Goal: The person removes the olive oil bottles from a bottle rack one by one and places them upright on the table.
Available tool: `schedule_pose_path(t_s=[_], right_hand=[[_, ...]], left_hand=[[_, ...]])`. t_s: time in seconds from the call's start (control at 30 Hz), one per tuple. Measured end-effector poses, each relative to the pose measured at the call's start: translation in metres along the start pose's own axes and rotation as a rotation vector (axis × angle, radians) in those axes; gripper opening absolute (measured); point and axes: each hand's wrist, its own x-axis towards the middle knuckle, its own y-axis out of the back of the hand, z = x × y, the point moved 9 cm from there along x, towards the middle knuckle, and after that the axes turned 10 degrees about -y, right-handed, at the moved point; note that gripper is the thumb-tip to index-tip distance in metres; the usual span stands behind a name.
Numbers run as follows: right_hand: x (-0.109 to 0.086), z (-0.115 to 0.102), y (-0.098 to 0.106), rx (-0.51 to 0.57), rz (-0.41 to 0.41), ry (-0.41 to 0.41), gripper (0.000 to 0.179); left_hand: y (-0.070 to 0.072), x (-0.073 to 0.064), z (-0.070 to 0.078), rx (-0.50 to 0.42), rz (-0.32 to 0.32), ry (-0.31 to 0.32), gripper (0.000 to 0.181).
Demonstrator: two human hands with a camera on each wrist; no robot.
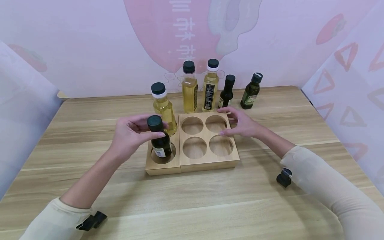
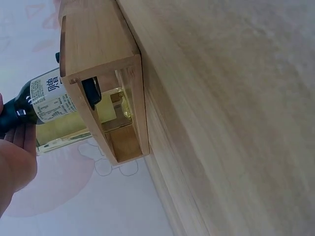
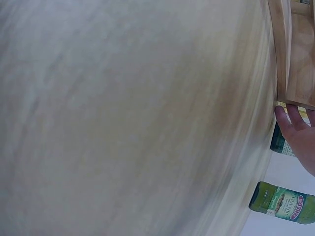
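The dark glass bottle (image 1: 161, 145), neck pinched in the left hand (image 1: 127, 131), hangs part-way into the two-hole rack (image 1: 163, 170) below — a slack pinch could drop it, a lean clink the golden oil bottle (image 1: 166, 111) beyond; the right hand (image 1: 243, 124), spread against the four-hole rack (image 1: 210, 163), could shift that by pushing.

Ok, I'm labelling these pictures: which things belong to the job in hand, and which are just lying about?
Belonging:
dark bottle in the left hand
yellow bottle in the narrow rack
wide rack, touched by the right hand
probably, the four bottles behind

Incidental, seemingly:
printed backdrop
black sleeve clips
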Motion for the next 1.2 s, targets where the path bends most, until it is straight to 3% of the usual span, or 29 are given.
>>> schedule_pose_path(t_s=[0.3,0.63,0.93,1.2], right_hand=[[0.000,-0.001,-0.001,0.012,-0.002,0.005,0.081],[-0.001,-0.001,-0.001,0.018,0.000,0.007,0.082],[0.000,-0.001,-0.001,0.017,-0.002,-0.002,0.082],[0.000,0.001,-0.002,0.019,-0.002,0.006,0.081]], left_hand=[[0.006,0.004,0.001,-0.052,0.041,-0.006,0.036],[0.013,0.010,0.013,-0.101,0.045,-0.069,0.037],[0.020,0.012,0.024,-0.115,0.129,-0.105,0.038],[0.030,0.014,0.028,-0.161,0.157,-0.138,0.038]])
